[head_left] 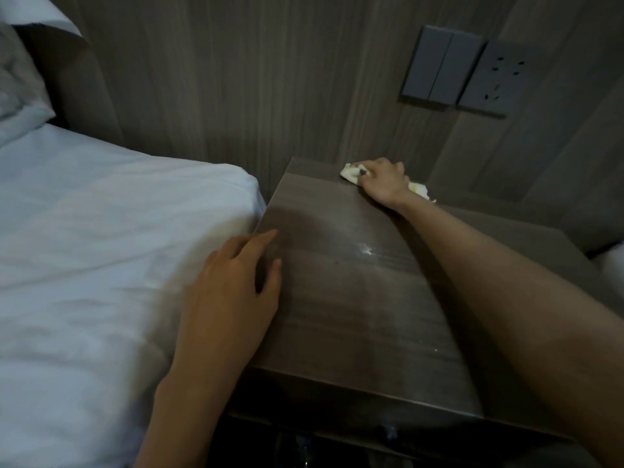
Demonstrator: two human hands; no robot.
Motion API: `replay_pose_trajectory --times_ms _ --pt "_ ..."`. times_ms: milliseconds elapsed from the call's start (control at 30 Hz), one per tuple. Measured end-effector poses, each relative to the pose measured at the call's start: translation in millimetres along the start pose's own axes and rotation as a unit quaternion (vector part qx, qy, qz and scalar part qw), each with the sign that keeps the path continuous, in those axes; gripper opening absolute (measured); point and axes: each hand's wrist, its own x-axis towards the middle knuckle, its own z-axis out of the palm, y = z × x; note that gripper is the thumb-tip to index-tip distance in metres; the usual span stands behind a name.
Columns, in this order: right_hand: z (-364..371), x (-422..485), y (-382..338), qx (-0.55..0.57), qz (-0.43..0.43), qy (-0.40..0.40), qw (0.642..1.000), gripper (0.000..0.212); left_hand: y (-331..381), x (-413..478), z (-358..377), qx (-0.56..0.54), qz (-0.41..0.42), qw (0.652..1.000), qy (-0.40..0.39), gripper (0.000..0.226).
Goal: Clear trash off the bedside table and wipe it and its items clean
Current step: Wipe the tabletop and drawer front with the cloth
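- Where the desk [354, 315] met the bed [101, 231] along its left edge, the left hand [233, 292] rested, fingers loose and spread, holding nothing.
- Mid-top: one white smear [366, 250], not yet wiped, between the two hands.
- Far right corner, close to the wall: the right hand [383, 182] gripped a crumpled cloth [349, 172], pressed to the surface.
- Relation, as judged: the smear lay nearer the person than the cloth, so the next stroke would need to draw back toward the near edge, slightly leftward.
- Beyond: wall switches [442, 67] and a socket [489, 79].
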Motion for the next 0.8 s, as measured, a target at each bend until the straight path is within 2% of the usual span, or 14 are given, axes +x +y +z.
replay_pose_trajectory --times_ms 167,333,633,800 --pt "0 -19 2 0.073 -0.034 -0.039 0.996 0.035 1 -1 0 -0.004 0.005 1.000 0.006 0.039" --pt "-7 -70 -3 0.156 -0.090 -0.071 0.981 0.030 2 -5 -5 -0.024 -0.025 0.999 0.035 0.034" --pt "-35 -210 -16 0.176 -0.158 -0.104 0.966 0.032 10 -44 -8 -0.031 -0.040 0.993 0.106 0.033" --pt "-47 -282 -21 0.179 -0.159 -0.109 0.965 0.033 6 -54 -4 -0.067 -0.038 0.990 0.118 0.034"
